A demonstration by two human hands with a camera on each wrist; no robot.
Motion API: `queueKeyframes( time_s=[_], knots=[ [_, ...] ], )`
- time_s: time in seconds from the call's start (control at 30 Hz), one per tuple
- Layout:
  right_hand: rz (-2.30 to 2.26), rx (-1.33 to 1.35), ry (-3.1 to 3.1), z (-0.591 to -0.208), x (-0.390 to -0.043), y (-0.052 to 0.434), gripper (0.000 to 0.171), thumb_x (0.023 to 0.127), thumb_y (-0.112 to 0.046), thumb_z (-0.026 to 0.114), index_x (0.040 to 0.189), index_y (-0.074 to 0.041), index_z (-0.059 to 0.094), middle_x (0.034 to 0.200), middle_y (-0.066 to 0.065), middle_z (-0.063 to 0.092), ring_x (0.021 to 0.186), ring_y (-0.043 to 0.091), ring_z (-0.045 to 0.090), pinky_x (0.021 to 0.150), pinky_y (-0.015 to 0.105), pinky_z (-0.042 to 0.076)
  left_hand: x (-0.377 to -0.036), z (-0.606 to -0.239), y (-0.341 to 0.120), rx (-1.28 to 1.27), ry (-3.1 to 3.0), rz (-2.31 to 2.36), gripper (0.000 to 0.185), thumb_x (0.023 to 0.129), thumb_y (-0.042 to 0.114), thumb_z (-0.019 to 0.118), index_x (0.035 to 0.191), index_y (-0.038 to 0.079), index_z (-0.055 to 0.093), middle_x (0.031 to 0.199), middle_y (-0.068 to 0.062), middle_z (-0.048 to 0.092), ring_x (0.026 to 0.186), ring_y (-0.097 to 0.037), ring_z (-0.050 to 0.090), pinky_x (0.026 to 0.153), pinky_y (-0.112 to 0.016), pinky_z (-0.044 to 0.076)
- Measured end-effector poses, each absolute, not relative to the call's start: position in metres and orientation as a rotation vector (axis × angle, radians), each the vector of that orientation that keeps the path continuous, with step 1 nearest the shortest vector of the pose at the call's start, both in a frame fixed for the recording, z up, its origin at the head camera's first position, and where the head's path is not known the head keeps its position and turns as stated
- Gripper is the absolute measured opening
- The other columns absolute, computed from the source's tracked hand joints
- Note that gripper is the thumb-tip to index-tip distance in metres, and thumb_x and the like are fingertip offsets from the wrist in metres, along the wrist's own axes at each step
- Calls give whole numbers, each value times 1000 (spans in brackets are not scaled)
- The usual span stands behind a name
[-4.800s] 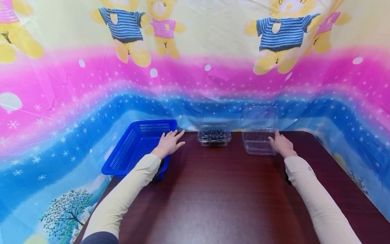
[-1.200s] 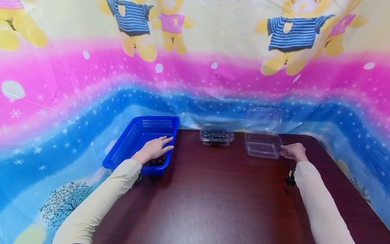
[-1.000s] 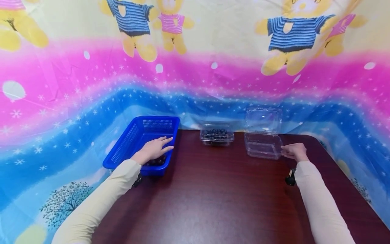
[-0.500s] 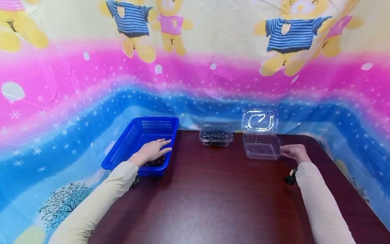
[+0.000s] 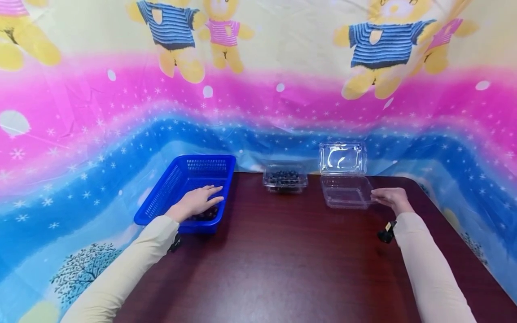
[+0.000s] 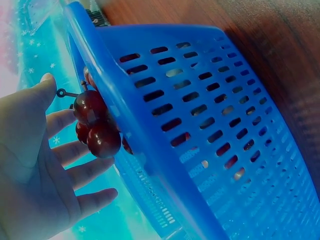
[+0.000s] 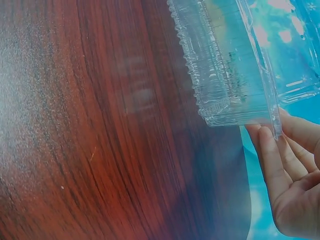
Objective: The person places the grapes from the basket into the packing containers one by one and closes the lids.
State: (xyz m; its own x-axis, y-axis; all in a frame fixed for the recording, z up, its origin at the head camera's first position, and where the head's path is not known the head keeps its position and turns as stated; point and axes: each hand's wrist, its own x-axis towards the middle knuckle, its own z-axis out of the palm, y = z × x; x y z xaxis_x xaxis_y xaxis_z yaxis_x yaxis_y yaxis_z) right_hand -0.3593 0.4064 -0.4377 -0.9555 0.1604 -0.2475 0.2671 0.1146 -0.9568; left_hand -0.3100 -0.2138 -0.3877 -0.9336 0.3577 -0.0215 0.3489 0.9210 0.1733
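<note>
**Left hand over cherries in basket; right hand at open clamshell**

Left hand: reaches into the blue basket at centre left of the head view, fingers straight and spread, palm down. Left wrist view shows a cluster of dark red cherries against the fingers, just inside the basket wall. Grip is spread, not closed round the fruit; fingertip contact looks likely, cannot tell whether any cherry is lifted.

Right hand: at the right edge of the empty clear clamshell, centre right of the head view, lid standing open at the back. Right wrist view: fingertips lie straight against the tray's rim, thumb not visible. Touching, not pinching as far as shown.

Key relation: the cherries lie directly beneath the left palm; the open clamshell lies well to the right across the worktop, its long axis running left to right. The left hand is nearer the fruit, the right nearer the tray.

Between them, at the back edge, a closed clear box of dark berries.
</note>
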Motion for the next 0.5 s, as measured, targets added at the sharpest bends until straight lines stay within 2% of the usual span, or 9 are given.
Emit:
queueKeyframes(
  time_s=[0.17,0.3,0.33,0.4,0.5],
  knots=[
    [-1982,440,2289,-436,-359,408,25,86,-8,64,68,-23,72,68,-4,70,71,12,69,67,25,55,-308,-387,-217,557,3020,278,59,95,51,39,144,18,34,146,-18,34,133,-39,33,105,-55,29],
    [-1962,435,2301,-437,-358,410,25,87,-9,64,69,-25,71,70,-5,70,73,11,69,73,27,55,-307,-389,-218,573,3019,288,59,95,51,39,144,17,35,146,-18,35,132,-39,33,105,-55,29],
    [-1951,422,2317,-439,-360,412,16,86,-10,65,79,-22,74,72,-5,70,74,11,69,76,29,54,-307,-389,-218,579,3019,287,59,95,51,39,144,17,35,146,-18,35,132,-39,34,104,-56,30],
    [-1999,351,2285,-461,-375,432,7,82,-16,70,85,-21,75,75,-5,71,76,10,69,77,29,54,-307,-389,-218,587,3018,284,60,95,52,38,144,18,35,146,-17,35,132,-39,35,104,-55,30],
    [-1977,287,2323,-466,-375,438,16,82,-20,71,98,-17,73,78,-7,71,78,7,69,84,32,52,-306,-389,-218,594,3013,285,60,95,52,39,144,18,35,146,-17,35,132,-38,35,104,-55,30]
  ],
)
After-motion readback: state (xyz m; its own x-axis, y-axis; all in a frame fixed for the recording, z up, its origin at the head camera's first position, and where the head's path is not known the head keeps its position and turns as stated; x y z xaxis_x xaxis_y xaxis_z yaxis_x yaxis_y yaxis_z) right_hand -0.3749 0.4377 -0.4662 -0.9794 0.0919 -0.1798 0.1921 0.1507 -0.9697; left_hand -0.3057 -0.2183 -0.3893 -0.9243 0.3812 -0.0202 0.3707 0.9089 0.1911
